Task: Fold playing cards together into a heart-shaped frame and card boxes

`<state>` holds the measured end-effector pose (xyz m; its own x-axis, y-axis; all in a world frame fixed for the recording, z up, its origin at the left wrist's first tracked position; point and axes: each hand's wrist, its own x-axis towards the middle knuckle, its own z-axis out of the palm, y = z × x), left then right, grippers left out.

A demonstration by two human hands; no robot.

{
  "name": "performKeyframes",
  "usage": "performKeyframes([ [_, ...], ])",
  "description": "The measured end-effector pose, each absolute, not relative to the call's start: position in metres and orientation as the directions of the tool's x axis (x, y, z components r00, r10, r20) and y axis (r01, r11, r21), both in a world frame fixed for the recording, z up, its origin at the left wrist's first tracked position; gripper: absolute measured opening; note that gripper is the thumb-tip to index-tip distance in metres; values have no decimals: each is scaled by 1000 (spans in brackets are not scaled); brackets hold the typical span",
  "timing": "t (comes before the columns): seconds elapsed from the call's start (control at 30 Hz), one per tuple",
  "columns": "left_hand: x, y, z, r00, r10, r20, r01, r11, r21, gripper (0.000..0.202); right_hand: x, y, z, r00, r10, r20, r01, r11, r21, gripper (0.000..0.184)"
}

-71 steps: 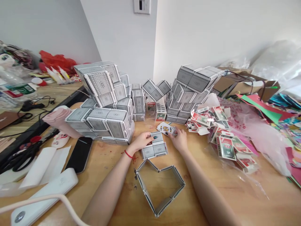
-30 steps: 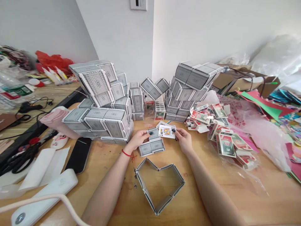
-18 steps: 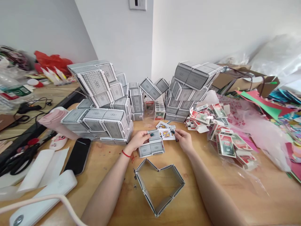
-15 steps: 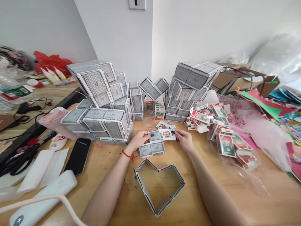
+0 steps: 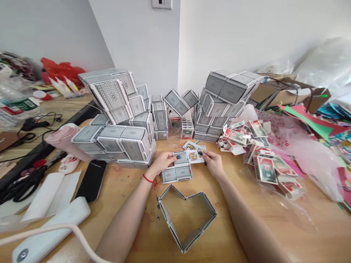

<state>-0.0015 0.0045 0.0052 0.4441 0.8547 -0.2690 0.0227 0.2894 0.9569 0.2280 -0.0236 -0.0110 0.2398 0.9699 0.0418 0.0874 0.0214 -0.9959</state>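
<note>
Beyond heart frame (image 5: 192, 237): left hand (image 5: 163, 163) pinching patterned card (image 5: 183, 157), right hand (image 5: 215, 164) pinching picture card (image 5: 193, 157); edges meeting or overlapping, cannot tell. Uneven tug could skew alignment; low right hand could drag loose cards (image 5: 189, 145) farther beyond frame.

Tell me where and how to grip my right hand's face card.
Pinch the face card front and back by its right end, coming from the right, as the right hand does; that seems best. It is thin, and its left end butts against or tucks under the patterned piece in the left hand, leaving little edge there.
</note>
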Motion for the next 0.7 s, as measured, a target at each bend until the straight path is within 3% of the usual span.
performKeyframes([
  [0.23,1,3,9,405,862,-304,-61,357,932,29,211,-24,-4,112,992,58,-36,63,-997,32],
  [0.47,-9,2,13,582,744,-328,-215,530,820,32,215,-20,-11,166,984,73,-46,81,-996,32],
  [0.7,-6,0,10,563,771,-297,-193,472,860,35,215,-20,-10,165,984,69,-24,74,-997,32],
])
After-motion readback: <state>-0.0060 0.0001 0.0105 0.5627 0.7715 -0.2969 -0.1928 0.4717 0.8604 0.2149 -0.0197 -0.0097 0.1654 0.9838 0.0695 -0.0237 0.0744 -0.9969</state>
